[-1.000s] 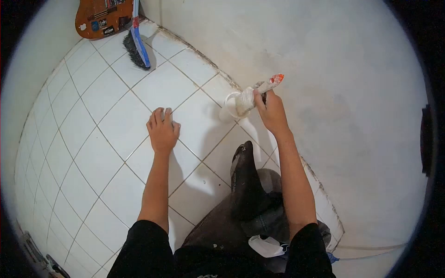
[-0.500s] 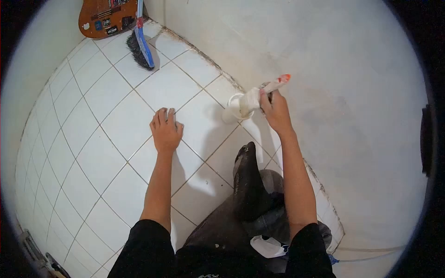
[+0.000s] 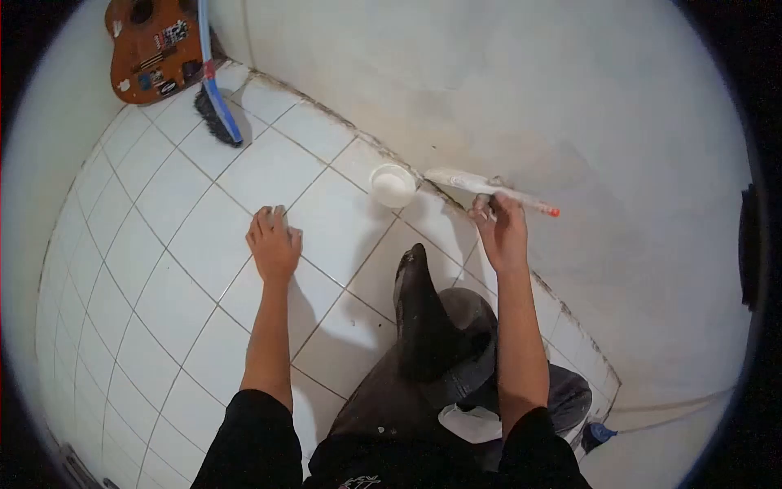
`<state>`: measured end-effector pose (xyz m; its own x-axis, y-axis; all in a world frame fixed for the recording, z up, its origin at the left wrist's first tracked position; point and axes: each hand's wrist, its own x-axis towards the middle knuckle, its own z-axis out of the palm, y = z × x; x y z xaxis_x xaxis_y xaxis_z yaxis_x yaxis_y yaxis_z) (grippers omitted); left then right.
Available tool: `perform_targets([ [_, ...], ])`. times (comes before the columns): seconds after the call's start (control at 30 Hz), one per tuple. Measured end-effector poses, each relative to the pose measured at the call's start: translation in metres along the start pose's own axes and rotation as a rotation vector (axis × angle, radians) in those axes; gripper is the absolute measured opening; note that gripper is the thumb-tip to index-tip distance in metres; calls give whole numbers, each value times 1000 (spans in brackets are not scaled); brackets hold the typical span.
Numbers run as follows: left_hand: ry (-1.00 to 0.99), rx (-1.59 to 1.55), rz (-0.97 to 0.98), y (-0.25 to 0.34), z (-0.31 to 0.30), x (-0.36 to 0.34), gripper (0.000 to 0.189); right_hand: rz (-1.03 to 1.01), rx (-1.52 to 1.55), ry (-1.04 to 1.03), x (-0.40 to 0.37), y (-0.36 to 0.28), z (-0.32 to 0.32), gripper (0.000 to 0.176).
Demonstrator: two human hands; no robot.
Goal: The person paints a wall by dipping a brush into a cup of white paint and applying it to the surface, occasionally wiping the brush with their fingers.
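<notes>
My right hand [image 3: 503, 224] grips a paintbrush [image 3: 528, 201] with a white-coated handle and a red tip. Its bristle end points left, at the foot of the wall just above the floor tiles. A small white tub [image 3: 393, 186] of white paint stands on the floor to the left of the brush. My left hand [image 3: 275, 243] leans on the white tiles, fingers apart and slightly bent, holding nothing.
A guitar [image 3: 155, 53] with stickers leans in the far left corner, beside a blue broom [image 3: 220, 110] with dark bristles. The pale wall [image 3: 603, 138] rises along the right. My bent leg and dark foot [image 3: 415, 301] rest between my arms.
The paintbrush has come out of the tub and moved right to the base of the wall, its bristles now pointing left. My left hand stays on the floor while the view shifts slightly.
</notes>
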<state>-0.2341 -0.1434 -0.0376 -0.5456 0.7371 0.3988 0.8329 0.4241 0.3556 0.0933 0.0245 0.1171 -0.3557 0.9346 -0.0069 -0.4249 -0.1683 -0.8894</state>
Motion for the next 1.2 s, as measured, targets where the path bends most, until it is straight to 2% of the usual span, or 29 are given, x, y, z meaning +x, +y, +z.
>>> perform_targets([
  [0.03, -12, 27, -12, 1, -1, 0, 47, -9, -1, 11, -12, -7, 5, 27],
  [0.1, -33, 50, -12, 2, 1, 0, 47, -61, -221, -5, -39, -18, 15, 32],
  [0.2, -61, 73, 1, 1, 2, -1, 49, 31, -150, -68, -62, -11, -10, 34],
  [0.23, -61, 73, 3, 1, 2, -1, 50, 70, -131, 112, -65, 2, -17, 35],
  [0.27, -61, 71, 5, 2, 2, -2, 50, 58, -132, 130, -68, 12, -26, 35],
  [0.33, -58, 73, 17, 1, 1, -2, 49, 163, -220, 245, -69, 30, -44, 38],
  [0.43, -59, 87, 5, 7, -1, -3, 47, 246, -266, 186, -65, 47, -59, 36],
  [0.5, -42, 103, 41, 7, 1, -4, 48, 254, -138, 261, -60, 47, -51, 40],
  [0.57, -39, 127, 46, 4, 4, -5, 50, 306, 57, 314, -49, 48, -57, 61],
  [0.67, -72, 90, 31, 8, 1, -4, 48, 325, 22, 456, -44, 53, -47, 64],
  [0.73, -73, 111, 37, 9, 1, -2, 48, 334, 73, 415, -48, 56, -44, 67],
  [0.9, -63, 139, 48, 4, 7, -3, 49, 418, 177, 378, -41, 75, -63, 45],
  [0.93, -53, 146, 56, 2, 8, -3, 49, 416, 182, 380, -37, 78, -65, 45],
  [1.0, -52, 159, 79, 1, 8, -6, 48, 435, 86, 507, -33, 87, -67, 27],
  [1.13, -58, 146, 67, 9, 5, -4, 47, 521, 133, 494, -17, 106, -74, 16],
  [1.2, -56, 151, 77, 10, 5, -5, 47, 566, 335, 513, -17, 107, -69, 15],
])
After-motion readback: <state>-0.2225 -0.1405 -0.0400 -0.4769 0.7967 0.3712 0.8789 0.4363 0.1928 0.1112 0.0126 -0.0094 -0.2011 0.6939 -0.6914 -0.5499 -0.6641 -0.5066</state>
